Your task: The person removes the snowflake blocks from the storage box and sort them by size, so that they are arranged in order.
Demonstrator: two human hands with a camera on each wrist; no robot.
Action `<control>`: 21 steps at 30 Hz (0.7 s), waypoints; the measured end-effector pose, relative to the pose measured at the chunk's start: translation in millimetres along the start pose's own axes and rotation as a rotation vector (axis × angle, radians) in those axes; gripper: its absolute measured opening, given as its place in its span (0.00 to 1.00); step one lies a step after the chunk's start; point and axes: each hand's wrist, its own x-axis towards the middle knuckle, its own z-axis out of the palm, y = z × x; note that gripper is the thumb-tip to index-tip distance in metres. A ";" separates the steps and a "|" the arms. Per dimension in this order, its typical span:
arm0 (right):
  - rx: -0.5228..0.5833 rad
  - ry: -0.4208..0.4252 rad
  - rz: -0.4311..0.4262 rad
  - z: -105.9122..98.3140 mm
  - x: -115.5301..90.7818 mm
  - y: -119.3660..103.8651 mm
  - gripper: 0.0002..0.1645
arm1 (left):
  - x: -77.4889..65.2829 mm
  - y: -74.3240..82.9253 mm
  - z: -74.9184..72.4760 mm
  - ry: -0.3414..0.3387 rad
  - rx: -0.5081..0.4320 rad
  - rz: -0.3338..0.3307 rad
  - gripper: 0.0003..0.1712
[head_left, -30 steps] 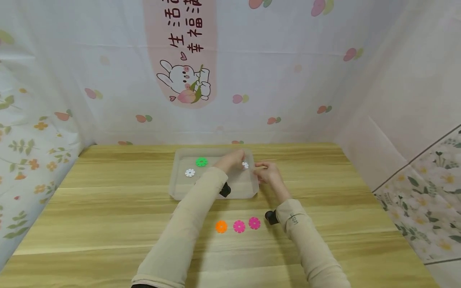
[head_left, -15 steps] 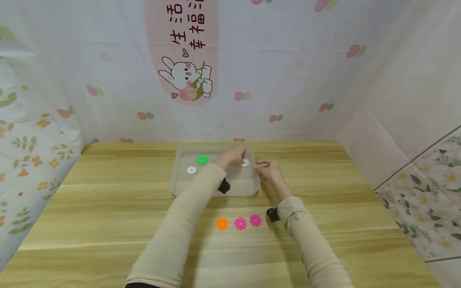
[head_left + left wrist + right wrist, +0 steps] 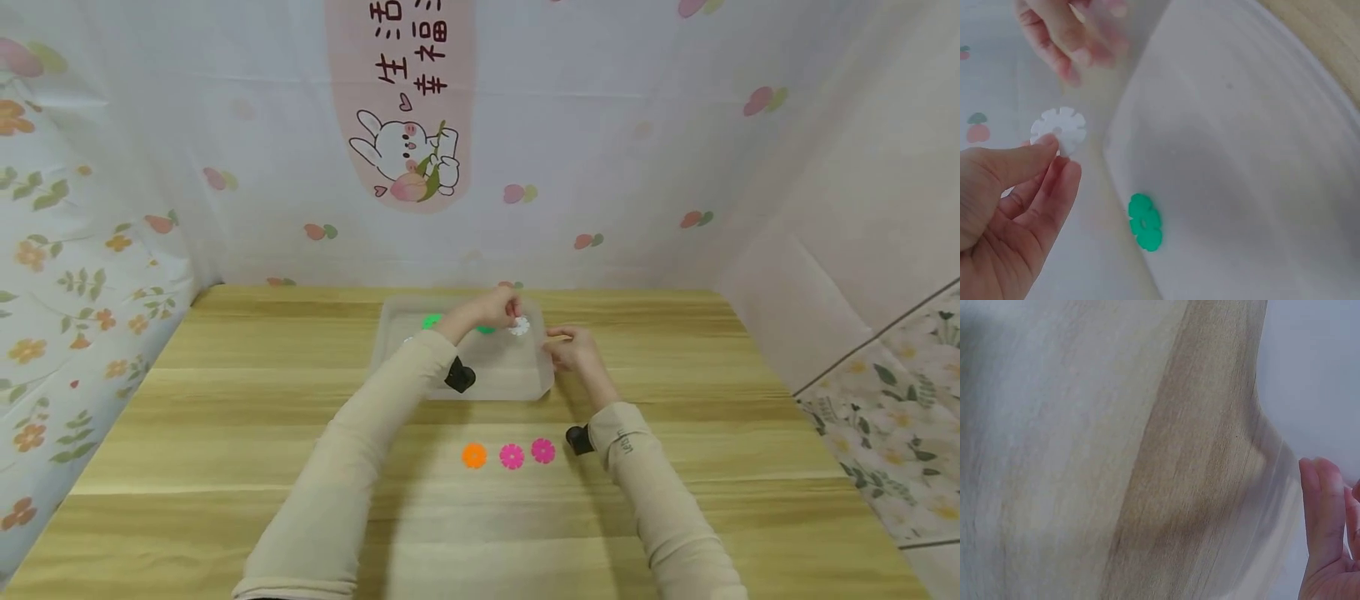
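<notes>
A white toothed plastic disc [image 3: 1067, 128], like a snowflake building piece, is pinched between thumb and fingers of my left hand [image 3: 498, 307]. That hand is over the right part of a translucent plastic box [image 3: 517, 385], with the disc raised above the bottom. Against the outside of the box's right wall rests my right hand [image 3: 576, 350], its fingers [image 3: 1325, 506] fairly straight. Inside the box, a green disc [image 3: 1145, 222] lies near the far wall, and another green disc [image 3: 432, 321] is farther left, partly covered by my left arm.
On the wooden table [image 3: 225, 400], in front of the box, lie an orange disc [image 3: 474, 456], a pink disc [image 3: 512, 457] and a second pink disc [image 3: 543, 451] in a row. A printed cloth [image 3: 600, 167] hangs behind the table.
My left hand has lifted the white disc slightly up from the box's right end. My right hand stays by the right wall. The head view has shifted slightly.
</notes>
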 end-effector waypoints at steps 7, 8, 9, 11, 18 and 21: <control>0.015 -0.001 -0.009 1.3 -2.1 -0.5 0.23 | -95.7 109.8 -50.3 -0.100 -0.093 -0.078 0.06; 0.011 -0.001 -0.013 2.0 -2.2 -0.1 0.23 | -100.8 109.6 -51.5 -0.103 -0.109 -0.058 0.06; 0.011 -0.001 -0.014 2.5 -2.2 0.0 0.23 | -104.3 107.1 -52.0 -0.107 -0.121 -0.042 0.05; 0.009 -0.001 -0.007 3.2 -1.0 0.6 0.23 | -111.8 101.7 -54.0 -0.126 -0.146 -0.022 0.04; 0.013 -0.007 0.030 2.6 -1.1 -0.5 0.24 | -142.4 94.5 -54.8 -0.198 -0.186 -0.045 0.04; 0.017 -0.004 0.030 2.3 -0.9 -0.7 0.24 | -155.4 93.3 -54.7 -0.220 -0.200 -0.046 0.04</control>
